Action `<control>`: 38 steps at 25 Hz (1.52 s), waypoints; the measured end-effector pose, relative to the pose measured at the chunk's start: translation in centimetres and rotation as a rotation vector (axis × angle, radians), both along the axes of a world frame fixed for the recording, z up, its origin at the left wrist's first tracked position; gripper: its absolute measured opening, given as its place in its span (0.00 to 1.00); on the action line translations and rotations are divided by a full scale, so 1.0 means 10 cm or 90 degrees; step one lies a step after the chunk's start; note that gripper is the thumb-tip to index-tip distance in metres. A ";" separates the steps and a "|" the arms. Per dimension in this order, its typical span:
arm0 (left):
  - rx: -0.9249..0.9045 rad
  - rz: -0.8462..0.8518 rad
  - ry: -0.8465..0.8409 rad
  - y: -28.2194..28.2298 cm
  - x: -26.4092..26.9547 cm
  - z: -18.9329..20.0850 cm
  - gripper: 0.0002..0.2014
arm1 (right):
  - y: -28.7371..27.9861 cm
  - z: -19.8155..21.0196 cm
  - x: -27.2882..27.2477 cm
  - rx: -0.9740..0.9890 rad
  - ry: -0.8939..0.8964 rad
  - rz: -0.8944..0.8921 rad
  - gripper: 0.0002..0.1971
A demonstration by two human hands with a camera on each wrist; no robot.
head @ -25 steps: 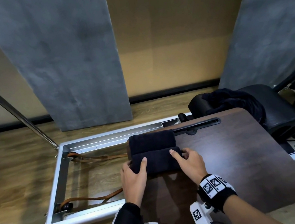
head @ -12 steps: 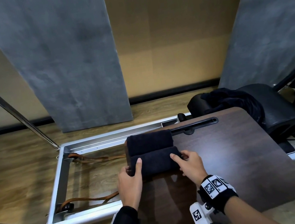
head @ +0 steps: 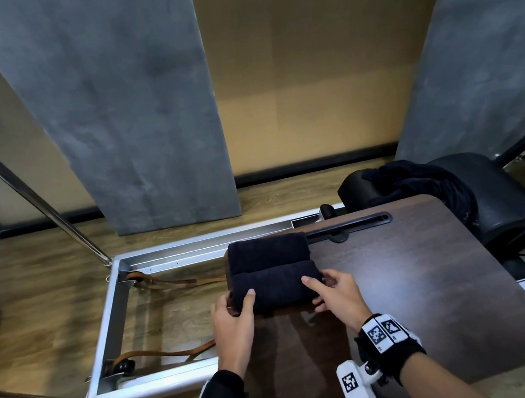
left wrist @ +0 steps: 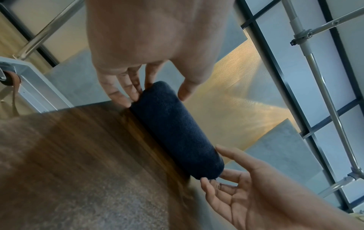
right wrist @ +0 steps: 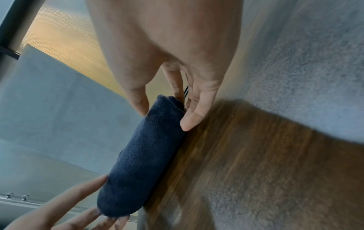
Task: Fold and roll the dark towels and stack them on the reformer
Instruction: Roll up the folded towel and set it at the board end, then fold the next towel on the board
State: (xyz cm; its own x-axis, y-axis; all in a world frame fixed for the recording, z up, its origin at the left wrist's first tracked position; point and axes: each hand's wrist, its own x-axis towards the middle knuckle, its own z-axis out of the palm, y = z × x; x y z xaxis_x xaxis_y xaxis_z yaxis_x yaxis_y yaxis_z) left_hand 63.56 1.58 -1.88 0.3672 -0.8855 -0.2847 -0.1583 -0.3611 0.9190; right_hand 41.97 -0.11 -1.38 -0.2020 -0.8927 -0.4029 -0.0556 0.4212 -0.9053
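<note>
Both hands sit slightly farther up the bench (head: 440, 273) than a second ago. Left hand (head: 231, 322) and right hand (head: 336, 294) cup the ends of the near rolled towel (head: 276, 287), fingers loosely curled, touching the far rolled towel (head: 268, 251). Fingertips behind the roll are hidden.

You stand in a pilates studio: a silver metal reformer frame (head: 107, 315) with brown leather straps (head: 162, 353) lies left of your hands, black padded equipment (head: 513, 209) far right, chrome poles (left wrist: 325, 87) overhead.
</note>
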 end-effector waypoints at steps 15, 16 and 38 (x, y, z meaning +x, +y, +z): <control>-0.030 0.018 -0.018 0.15 -0.01 0.03 0.27 | 0.13 0.08 -0.09 0.018 0.060 0.035 0.25; -0.068 0.044 -0.057 0.18 -0.02 0.05 0.25 | 0.13 0.10 -0.11 0.018 0.065 0.032 0.25; -0.047 -0.453 -0.210 -0.84 -3.58 0.34 0.12 | -0.49 0.37 -3.42 0.001 0.021 0.060 0.08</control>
